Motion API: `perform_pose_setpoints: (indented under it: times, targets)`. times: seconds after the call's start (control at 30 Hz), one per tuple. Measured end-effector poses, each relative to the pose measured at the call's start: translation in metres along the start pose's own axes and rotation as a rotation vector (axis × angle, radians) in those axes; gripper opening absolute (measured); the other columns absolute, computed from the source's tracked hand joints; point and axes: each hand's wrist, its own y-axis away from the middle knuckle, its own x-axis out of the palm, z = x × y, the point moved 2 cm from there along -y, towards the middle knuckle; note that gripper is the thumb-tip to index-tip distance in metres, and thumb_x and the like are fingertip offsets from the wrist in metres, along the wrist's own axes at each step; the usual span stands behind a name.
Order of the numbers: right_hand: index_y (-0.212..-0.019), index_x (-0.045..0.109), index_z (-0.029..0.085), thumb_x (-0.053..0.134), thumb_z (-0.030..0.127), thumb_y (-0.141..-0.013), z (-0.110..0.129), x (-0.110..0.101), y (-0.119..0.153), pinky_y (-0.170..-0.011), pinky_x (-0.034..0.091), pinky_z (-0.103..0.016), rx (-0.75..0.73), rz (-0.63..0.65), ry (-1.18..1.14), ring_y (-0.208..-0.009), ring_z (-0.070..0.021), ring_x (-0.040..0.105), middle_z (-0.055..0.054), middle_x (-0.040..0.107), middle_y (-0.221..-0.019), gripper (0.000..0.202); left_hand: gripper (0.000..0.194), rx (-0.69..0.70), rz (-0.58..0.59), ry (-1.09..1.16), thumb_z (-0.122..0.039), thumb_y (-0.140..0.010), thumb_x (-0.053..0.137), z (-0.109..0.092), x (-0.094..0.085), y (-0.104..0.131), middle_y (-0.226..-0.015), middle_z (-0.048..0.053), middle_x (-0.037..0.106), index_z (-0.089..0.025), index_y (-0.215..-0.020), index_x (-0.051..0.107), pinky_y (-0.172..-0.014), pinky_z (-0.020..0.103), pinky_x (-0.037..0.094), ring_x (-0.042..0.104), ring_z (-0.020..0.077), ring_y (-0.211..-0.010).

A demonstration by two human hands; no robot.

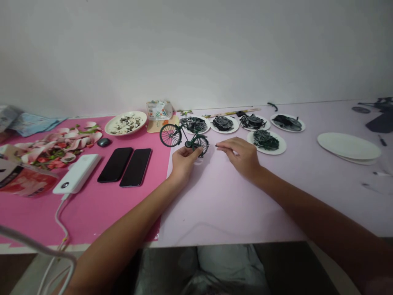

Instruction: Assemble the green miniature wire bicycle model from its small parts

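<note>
A small dark green model bicycle point(185, 137) is held above the table by my left hand point(184, 159), whose thumb and fingers grip it at the rear wheel. The front wheel points left, and there is no seat visible on the frame. Just right of the rear wheel, apart from it, my right hand point(241, 153) is closed in a pinch. A tiny dark piece shows at its fingertips, too small to name. Behind the hands, plates such as the near one point(281, 150) carry dark green and black bicycle parts.
Two bare white plates point(350, 145) overlap at the right. On the pink mat point(135, 209) at the left lie two black phones point(136, 168), a white power bank point(77, 173) with a cable, pink petals point(66, 141) and a bowl point(141, 114). A wall stands behind.
</note>
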Motion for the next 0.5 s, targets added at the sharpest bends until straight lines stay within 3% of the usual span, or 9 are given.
perform_pose_setpoints:
  times: [0.5]
  targets:
    - [-0.103,0.084,0.035,0.075,0.028,-0.099,0.0018,0.0043,0.0021,-0.081,0.068,-0.049,-0.037,0.037,0.001,-0.085,-0.0264,0.080,-0.001,0.086,-0.095,0.012,0.031,-0.002,0.010,-0.012,-0.035,-0.064,0.097,-0.0004,0.0004,0.0011,-0.076,0.005,0.076,-0.017,-0.069,0.073,-0.069,0.029,0.051,0.066,0.0168,-0.072]
